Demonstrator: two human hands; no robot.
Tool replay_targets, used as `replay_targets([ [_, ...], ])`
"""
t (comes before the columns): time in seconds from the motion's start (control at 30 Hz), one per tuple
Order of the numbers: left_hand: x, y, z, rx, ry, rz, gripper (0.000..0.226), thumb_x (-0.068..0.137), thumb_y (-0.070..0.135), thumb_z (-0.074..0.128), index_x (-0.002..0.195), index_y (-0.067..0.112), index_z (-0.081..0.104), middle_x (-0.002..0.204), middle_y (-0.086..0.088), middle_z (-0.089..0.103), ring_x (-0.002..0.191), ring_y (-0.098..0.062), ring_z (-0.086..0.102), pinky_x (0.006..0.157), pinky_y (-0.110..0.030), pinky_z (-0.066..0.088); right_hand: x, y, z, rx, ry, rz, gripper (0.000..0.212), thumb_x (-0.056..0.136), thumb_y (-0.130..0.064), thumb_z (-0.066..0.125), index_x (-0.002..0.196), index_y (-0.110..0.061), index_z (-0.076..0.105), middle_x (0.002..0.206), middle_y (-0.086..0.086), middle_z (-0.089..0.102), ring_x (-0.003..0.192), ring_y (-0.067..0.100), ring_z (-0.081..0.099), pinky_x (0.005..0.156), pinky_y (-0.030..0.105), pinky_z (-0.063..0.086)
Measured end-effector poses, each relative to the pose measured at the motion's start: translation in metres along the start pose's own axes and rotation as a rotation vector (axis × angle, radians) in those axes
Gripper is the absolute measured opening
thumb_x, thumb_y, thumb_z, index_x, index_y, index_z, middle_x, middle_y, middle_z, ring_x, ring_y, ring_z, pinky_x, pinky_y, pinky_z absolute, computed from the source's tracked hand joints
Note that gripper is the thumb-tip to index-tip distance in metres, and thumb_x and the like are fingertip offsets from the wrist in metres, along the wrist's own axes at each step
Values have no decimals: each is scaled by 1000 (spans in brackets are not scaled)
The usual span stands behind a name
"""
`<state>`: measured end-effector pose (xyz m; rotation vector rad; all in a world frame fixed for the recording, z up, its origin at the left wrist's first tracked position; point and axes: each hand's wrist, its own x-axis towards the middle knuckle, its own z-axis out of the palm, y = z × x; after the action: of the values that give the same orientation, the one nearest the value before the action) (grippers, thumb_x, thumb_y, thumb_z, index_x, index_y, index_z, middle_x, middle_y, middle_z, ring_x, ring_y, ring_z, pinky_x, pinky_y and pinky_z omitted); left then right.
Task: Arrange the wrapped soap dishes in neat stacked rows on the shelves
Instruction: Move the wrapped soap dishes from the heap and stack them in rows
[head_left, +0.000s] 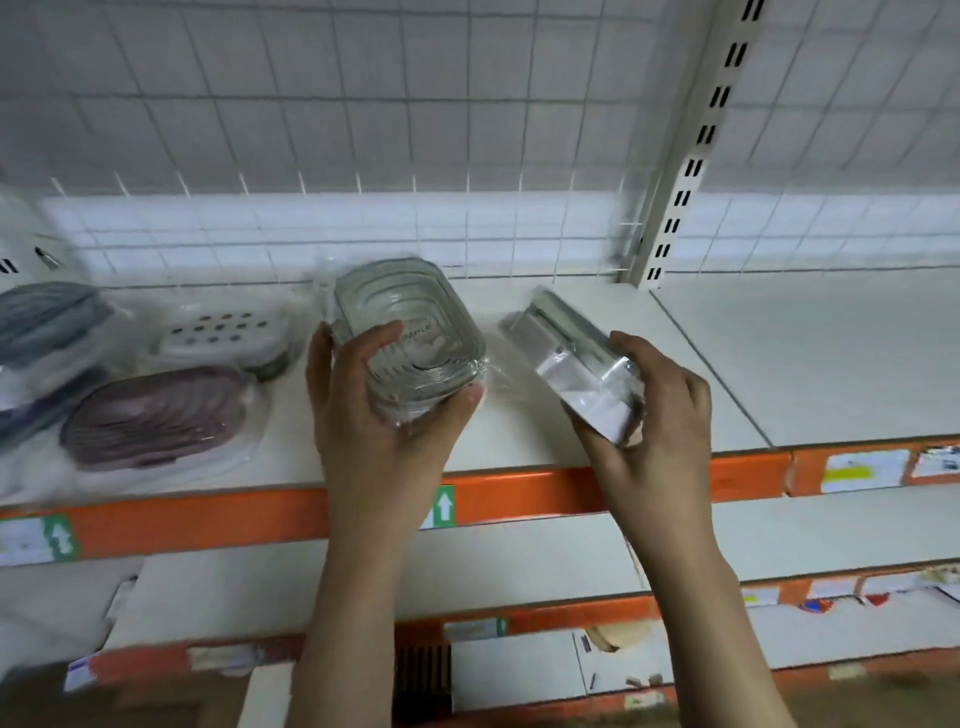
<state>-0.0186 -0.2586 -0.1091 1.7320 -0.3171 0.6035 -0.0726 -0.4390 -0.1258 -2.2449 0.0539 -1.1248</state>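
Observation:
My left hand grips a grey-green wrapped soap dish, tilted up over the middle of the top shelf. To its right, my right hand holds a white and grey wrapped soap dish, tilted with its far end near the shelf surface. On the shelf's left lie more wrapped dishes: a purple one, a white perforated one and a blue-grey one at the far left.
A white wire grid backs the shelf, with a slotted upright post to the right. The orange shelf edge carries price labels. Lower shelves stick out below my arms. The neighbouring shelf bay lies to the right.

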Motion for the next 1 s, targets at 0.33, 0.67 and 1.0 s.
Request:
replay_targets([
  [0.33, -48, 29, 60, 49, 23, -132, 68, 57, 49, 77, 118, 34, 52, 141, -8, 42, 129, -18, 44, 100, -40, 45, -1, 55, -51, 116, -55, 57, 60, 73, 0, 64, 120, -29, 42, 113, -19, 46, 104, 5, 44, 89, 18, 35],
  [0.67, -41, 28, 55, -71, 15, -231, 69, 61, 33, 87, 117, 31, 47, 125, 7, 52, 113, 2, 52, 81, -5, 42, 15, 47, -33, 147, -150, 115, 56, 75, 0, 68, 113, -32, 41, 111, -10, 49, 106, 20, 50, 86, 28, 42],
  [1.0, -41, 33, 93, -86, 9, -254, 68, 58, 41, 82, 117, 33, 47, 125, 7, 54, 115, -5, 54, 91, -17, 47, 27, 87, -57, 103, -242, 50, 59, 76, 2, 67, 119, -30, 42, 115, -8, 48, 110, 17, 47, 89, 24, 39],
])
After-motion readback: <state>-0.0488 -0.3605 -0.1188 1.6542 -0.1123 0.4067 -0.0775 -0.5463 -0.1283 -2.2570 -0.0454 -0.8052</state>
